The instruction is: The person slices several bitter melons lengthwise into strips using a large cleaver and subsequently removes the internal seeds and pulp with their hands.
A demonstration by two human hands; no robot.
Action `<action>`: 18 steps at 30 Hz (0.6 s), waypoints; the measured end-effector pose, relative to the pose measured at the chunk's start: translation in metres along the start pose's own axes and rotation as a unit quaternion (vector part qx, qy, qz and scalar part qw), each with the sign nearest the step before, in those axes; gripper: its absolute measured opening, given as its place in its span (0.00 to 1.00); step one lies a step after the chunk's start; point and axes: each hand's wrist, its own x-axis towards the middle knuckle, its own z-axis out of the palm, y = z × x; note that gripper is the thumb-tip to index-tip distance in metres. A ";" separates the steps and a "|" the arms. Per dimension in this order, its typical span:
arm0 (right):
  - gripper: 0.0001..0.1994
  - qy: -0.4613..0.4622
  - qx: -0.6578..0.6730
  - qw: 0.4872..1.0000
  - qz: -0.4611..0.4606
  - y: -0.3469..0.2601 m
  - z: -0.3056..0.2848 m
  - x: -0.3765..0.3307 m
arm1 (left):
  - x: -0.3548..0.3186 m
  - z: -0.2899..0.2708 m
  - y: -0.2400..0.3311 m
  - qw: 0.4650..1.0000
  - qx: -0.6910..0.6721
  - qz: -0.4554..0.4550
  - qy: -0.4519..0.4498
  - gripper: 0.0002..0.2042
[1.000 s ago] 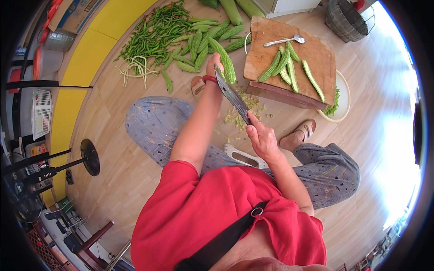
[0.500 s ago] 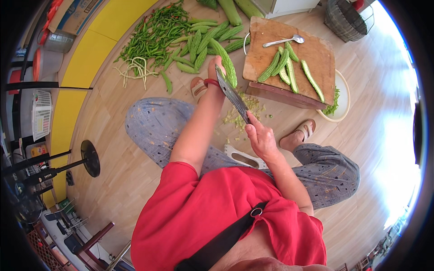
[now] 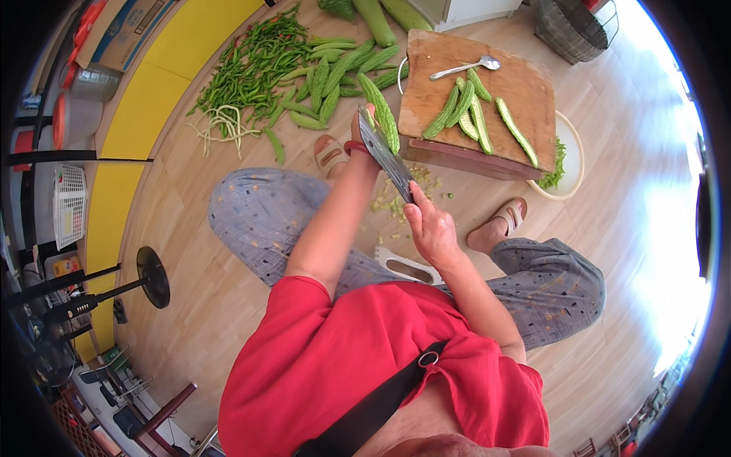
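My left hand (image 3: 361,126) is closed round a light green bitter melon (image 3: 383,116), held above the floor in front of me; the knife hides part of its fingers. In my right hand (image 3: 432,228) is the handle of a wide dark knife (image 3: 385,160). Its blade slants up to the left, against or just over the near side of the melon. To the right, a wooden cutting board (image 3: 487,72) bears several bitter melon pieces (image 3: 478,118), some with pale cut faces showing, and a metal spoon (image 3: 466,68).
Green chillies (image 3: 247,72), long beans (image 3: 225,128) and whole bitter melons (image 3: 335,76) lie on the floor ahead. Pale scraps (image 3: 392,202) are scattered below my hands. A basin (image 3: 572,179) with greens sits right of the board, a dark basket (image 3: 567,34) beyond. A fan (image 3: 152,277) stands left.
The view has shifted slightly, so the board and floor vegetables appear further left. The melon and knife have come a little nearer to me; both hands keep their hold.
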 end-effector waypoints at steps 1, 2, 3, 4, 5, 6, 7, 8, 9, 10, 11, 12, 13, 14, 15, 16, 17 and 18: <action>0.22 0.005 0.001 1.000 -0.002 0.000 -0.001 0.000 | -0.003 0.004 -0.001 1.000 0.000 0.005 0.000 0.12; 0.23 0.009 0.002 1.000 -0.004 0.001 -0.002 0.000 | -0.005 0.007 -0.001 1.000 -0.006 -0.003 -0.007 0.11; 0.22 0.002 0.002 1.000 0.009 -0.001 -0.003 0.001 | -0.008 0.007 0.001 1.000 -0.012 -0.010 -0.013 0.11; 0.22 -0.006 0.003 1.000 0.022 -0.002 -0.004 0.001 | -0.011 0.009 0.001 0.999 -0.018 -0.017 -0.020 0.11; 0.21 -0.013 0.003 0.999 0.035 -0.003 -0.006 0.002 | -0.014 0.013 -0.003 1.000 0.003 0.014 -0.012 0.10; 0.21 -0.005 0.019 0.999 0.045 -0.003 -0.008 0.005 | -0.018 0.018 -0.008 0.999 0.024 0.046 -0.004 0.09; 0.21 0.003 0.034 0.998 0.055 -0.003 -0.010 0.010 | -0.021 0.022 -0.012 0.996 0.045 0.077 0.003 0.08; 0.21 0.011 0.050 0.997 0.065 -0.003 -0.011 0.013 | -0.024 0.023 -0.014 0.997 0.042 0.069 -0.004 0.08; 0.21 0.013 0.041 0.997 0.063 -0.002 -0.010 0.013 | -0.025 0.024 -0.016 0.997 0.038 0.060 -0.012 0.08; 0.21 0.016 0.033 0.998 0.060 -0.001 -0.008 0.014 | -0.026 0.025 -0.017 0.998 0.035 0.051 -0.020 0.07; 0.21 0.018 0.024 0.998 0.057 0.000 -0.008 0.014 | -0.026 0.026 -0.017 0.998 0.026 0.045 -0.021 0.07; 0.21 0.015 0.023 0.998 0.057 0.000 -0.009 0.014 | -0.027 0.026 -0.017 0.999 0.017 0.038 -0.021 0.08; 0.21 0.013 0.022 0.998 0.057 0.000 -0.009 0.015 | -0.028 0.027 -0.016 0.999 0.008 0.032 -0.020 0.08; 0.21 0.010 0.021 0.998 0.056 0.000 -0.010 0.015 | -0.029 0.028 -0.017 0.999 0.018 0.032 -0.010 0.08; 0.21 0.007 0.020 0.998 0.058 0.000 -0.011 0.015 | -0.033 0.032 -0.015 0.999 0.030 0.030 0.000 0.08; 0.21 0.004 0.019 0.998 0.060 -0.001 -0.013 0.016 | -0.036 0.035 -0.014 0.999 0.042 0.028 0.010 0.08; 0.20 0.001 0.018 0.998 0.062 -0.001 -0.014 0.017 | -0.036 0.033 -0.015 0.999 0.045 0.016 0.003 0.08; 0.21 0.020 0.011 0.998 0.050 0.002 -0.011 0.019 | -0.036 0.032 -0.015 0.999 0.047 0.006 -0.005 0.09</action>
